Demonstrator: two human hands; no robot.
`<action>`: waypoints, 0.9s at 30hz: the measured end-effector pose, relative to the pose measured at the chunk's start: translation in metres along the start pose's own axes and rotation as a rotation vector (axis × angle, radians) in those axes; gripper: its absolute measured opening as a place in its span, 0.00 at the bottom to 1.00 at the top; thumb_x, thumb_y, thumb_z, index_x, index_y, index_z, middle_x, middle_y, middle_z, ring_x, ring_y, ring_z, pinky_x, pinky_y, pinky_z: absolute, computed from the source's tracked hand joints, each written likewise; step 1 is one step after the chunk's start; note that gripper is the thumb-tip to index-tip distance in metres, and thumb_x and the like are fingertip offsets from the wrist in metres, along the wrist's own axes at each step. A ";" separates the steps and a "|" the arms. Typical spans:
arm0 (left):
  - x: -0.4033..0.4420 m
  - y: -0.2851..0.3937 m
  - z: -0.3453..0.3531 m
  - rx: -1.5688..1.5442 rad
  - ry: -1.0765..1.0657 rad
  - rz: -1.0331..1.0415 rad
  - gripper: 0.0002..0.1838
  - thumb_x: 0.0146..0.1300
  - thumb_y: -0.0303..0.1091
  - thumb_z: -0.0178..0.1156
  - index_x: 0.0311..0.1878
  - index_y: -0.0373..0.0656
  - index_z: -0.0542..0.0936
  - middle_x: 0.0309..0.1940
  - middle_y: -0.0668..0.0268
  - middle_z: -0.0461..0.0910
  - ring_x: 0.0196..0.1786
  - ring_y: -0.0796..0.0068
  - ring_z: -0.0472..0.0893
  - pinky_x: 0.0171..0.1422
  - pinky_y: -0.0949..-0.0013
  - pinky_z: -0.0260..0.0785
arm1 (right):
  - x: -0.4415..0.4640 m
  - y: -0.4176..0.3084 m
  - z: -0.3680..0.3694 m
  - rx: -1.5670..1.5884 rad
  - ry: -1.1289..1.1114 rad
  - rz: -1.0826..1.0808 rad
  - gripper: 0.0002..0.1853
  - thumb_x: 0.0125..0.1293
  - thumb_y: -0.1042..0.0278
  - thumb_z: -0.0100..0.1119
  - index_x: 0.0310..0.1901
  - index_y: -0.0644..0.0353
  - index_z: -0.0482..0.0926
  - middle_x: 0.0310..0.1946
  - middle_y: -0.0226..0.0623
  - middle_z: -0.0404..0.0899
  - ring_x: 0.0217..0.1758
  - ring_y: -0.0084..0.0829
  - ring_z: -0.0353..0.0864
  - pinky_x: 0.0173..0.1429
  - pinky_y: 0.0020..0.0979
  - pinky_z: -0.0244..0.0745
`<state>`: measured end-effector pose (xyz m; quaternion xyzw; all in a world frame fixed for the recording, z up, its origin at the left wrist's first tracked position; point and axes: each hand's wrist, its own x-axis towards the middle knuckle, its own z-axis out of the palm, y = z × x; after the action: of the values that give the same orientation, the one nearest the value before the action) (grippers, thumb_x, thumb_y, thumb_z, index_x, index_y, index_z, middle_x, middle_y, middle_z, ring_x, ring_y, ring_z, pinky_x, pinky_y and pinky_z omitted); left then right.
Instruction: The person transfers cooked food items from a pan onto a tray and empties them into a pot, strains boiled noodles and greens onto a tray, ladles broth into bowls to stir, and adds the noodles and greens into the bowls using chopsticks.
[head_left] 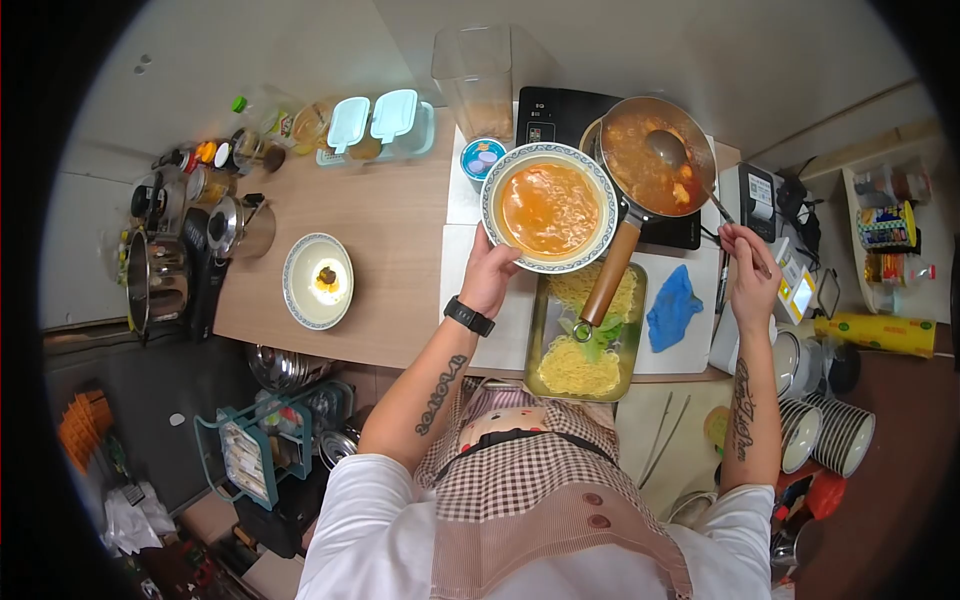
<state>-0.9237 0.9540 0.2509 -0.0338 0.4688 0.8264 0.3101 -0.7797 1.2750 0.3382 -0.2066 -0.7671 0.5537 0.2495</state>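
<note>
My left hand (492,268) grips the lower left rim of a patterned bowl (550,208) full of orange-red soup, held beside the pan. On the right, my right hand (750,262) is closed round the handle of a ladle (666,149), whose round end rests in the pan. The pan (657,157) holds reddish broth with chunks and sits on a black induction cooker (560,112). Its wooden handle (610,275) points toward me, over a metal tray (585,355) of yellow noodles and green leaves.
A second bowl (318,281) with dark seasoning stands on the counter at left. A blue cloth (674,309) lies right of the tray. Pots (240,228), jars and a light-blue seasoning box (375,130) line the back left. Stacked bowls (836,435) are at lower right.
</note>
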 end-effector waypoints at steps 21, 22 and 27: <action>-0.006 0.000 -0.003 -0.010 -0.007 0.002 0.36 0.60 0.24 0.49 0.73 0.51 0.56 0.61 0.66 0.71 0.57 0.73 0.76 0.56 0.67 0.72 | -0.016 -0.051 0.005 0.297 -0.048 0.108 0.11 0.75 0.70 0.47 0.49 0.71 0.73 0.42 0.55 0.82 0.46 0.43 0.85 0.52 0.35 0.83; -0.008 0.000 -0.004 -0.013 0.001 0.001 0.36 0.60 0.24 0.49 0.73 0.51 0.56 0.61 0.66 0.71 0.57 0.73 0.76 0.57 0.67 0.72 | -0.019 -0.054 0.010 0.289 -0.083 0.103 0.11 0.75 0.71 0.47 0.49 0.71 0.73 0.42 0.55 0.82 0.46 0.43 0.85 0.52 0.35 0.82; -0.020 0.002 -0.015 -0.067 0.048 0.008 0.37 0.58 0.21 0.51 0.73 0.49 0.56 0.60 0.65 0.71 0.58 0.72 0.75 0.59 0.64 0.72 | -0.030 -0.051 0.030 0.249 -0.284 -0.004 0.10 0.72 0.78 0.48 0.48 0.74 0.77 0.43 0.51 0.82 0.48 0.43 0.84 0.55 0.37 0.80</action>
<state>-0.9124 0.9318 0.2515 -0.0621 0.4483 0.8418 0.2943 -0.7766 1.2197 0.3748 -0.0924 -0.7205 0.6675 0.1637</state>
